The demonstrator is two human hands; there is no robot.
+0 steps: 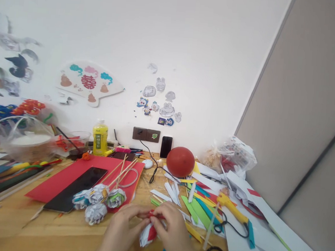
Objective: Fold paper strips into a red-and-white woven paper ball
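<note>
As the head camera looks down over the bench [45,232], the left hand [124,228] and the right hand [173,230] meet near the bottom edge, in front of the middle of the clutter. The fingers of both are drawn in with almost no gap between them, thumbs and fingertips pinching the upper end of a small paper piece [144,238], white with a red strip [152,232] along it. The piece sits between the two hands, its white folds pointing down below the thumbs. To the left, paper flower heads [97,193] on thin sticks [122,172] lie partly over a dark flat panel [75,190] and a red sheet [49,182]; to the right are green strips [199,213] and a yellow glue gun [233,208].

The piece looks very light, and it probably handles as thin, creased paper does: springy along its folds, easily crushed, apt to tear if pulled hard, and not especially slippery. The pinched red end seems the safest place for a hold, with light pressure that spares the loose white folds.

Much of the grip is hard to make out: the thumbs and curled fingers cover the piece's top, so whether a stick runs inside cannot be told, nor how the red strip is fastened. Both forearms are cut off by the lower edge, and the far side of the piece is hidden
</note>
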